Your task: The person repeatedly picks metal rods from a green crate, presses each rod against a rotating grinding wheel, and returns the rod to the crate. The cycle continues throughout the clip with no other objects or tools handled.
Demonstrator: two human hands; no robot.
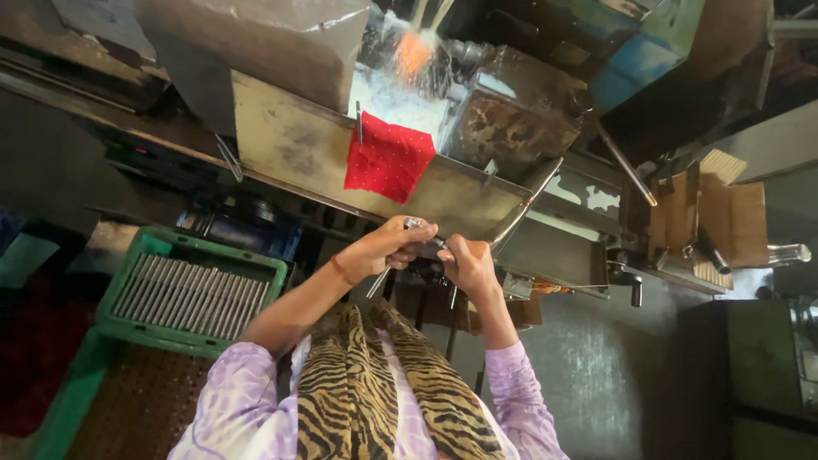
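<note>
Two bare hands meet at the centre of the view, seen from above, in front of a grinding machine. At nine o'clock sits a green plastic crate (136, 328) holding a row of grey metal rods (189, 298) laid side by side. Toward the centre, the left hand (388, 247) is closed around a thin metal rod (381, 279) whose free end slants down toward seven o'clock. Touching it on the right, the right hand (467, 262) is also closed on rod stock; whether it grips the same rod or a second one cannot be told. At twelve o'clock a red cloth (388, 158) hangs over the machine's steel tray (298, 149), and above it orange sparks (414, 53) fly from the grinding point. At three o'clock stands a cardboard box (724, 217).

Risks, as a judgement: the striped scarf (375, 375) and loose sleeves hang near the machine and could catch; sparks could reach bare skin; a slipping rod could drop.
</note>
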